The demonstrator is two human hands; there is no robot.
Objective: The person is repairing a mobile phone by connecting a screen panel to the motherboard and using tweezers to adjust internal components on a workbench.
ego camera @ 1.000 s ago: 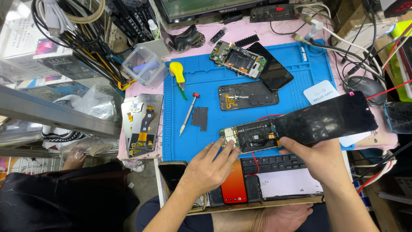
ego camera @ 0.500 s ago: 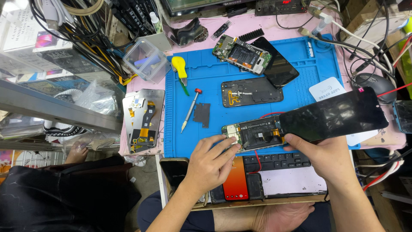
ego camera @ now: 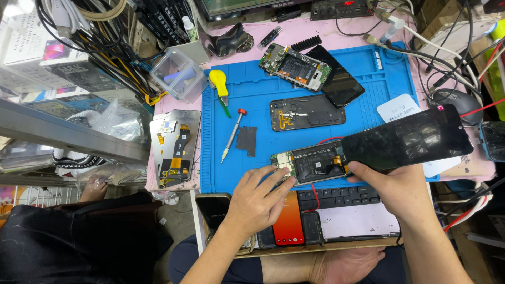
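An opened phone body (ego camera: pixel 314 162) with its circuit board showing lies at the near edge of the blue work mat (ego camera: pixel 258 94). My left hand (ego camera: pixel 258 197) rests its fingertips on the left end of that body. My right hand (ego camera: pixel 392 189) grips the lower left corner of a black screen panel (ego camera: pixel 407 139), which is swung out to the right of the body and tilted. A red wire (ego camera: pixel 314 193) runs from the body towards me.
On the mat lie a red-capped screwdriver (ego camera: pixel 233 133), a yellow-handled tool (ego camera: pixel 218 84), a dark plate (ego camera: pixel 246 141), a back frame (ego camera: pixel 307 112) and another opened phone (ego camera: pixel 295 66). A keyboard (ego camera: pixel 339 196) and red phone (ego camera: pixel 288 223) sit near me. Cables crowd the left and right.
My left hand's fingers have shifted slightly along the left end of the phone body. The screen panel stays swung out in my right hand. The view has shifted a little.
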